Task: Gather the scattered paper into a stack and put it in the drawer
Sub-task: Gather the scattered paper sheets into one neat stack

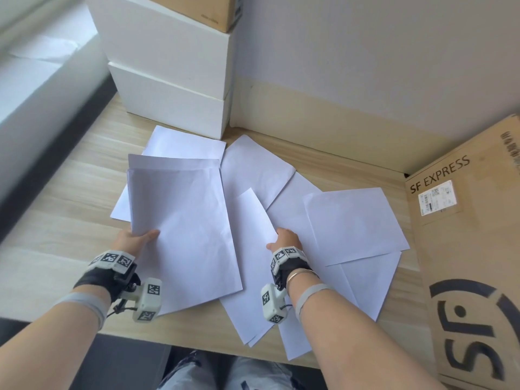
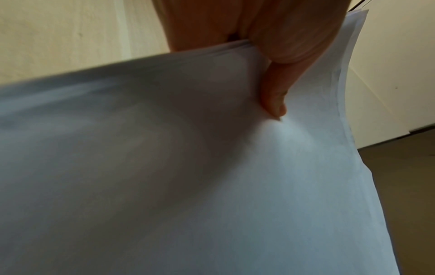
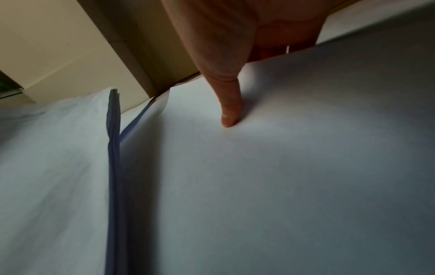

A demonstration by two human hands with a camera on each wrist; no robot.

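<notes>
Here the left hand [image 1: 134, 240] pinches a gathered stack of paper [image 1: 183, 226] at its near left edge, thumb on top, holding it over the wooden bench [image 1: 64, 187]. The right hand [image 1: 285, 240] grasps the edge of a loose sheet [image 1: 253, 249], thumb pressed on it. More scattered sheets [image 1: 354, 220] lie overlapping to the right, near a cardboard box [image 1: 472, 249].

A light wood-grain desk [image 1: 70, 190] carries loose white paper sheets [image 1: 354, 218] spread overlapping across its middle. Behind the sheets stand stacked white boxes [image 1: 174, 102]; right of the sheets sits a brown SF EXPRESS cardboard box [image 1: 472, 249].
</notes>
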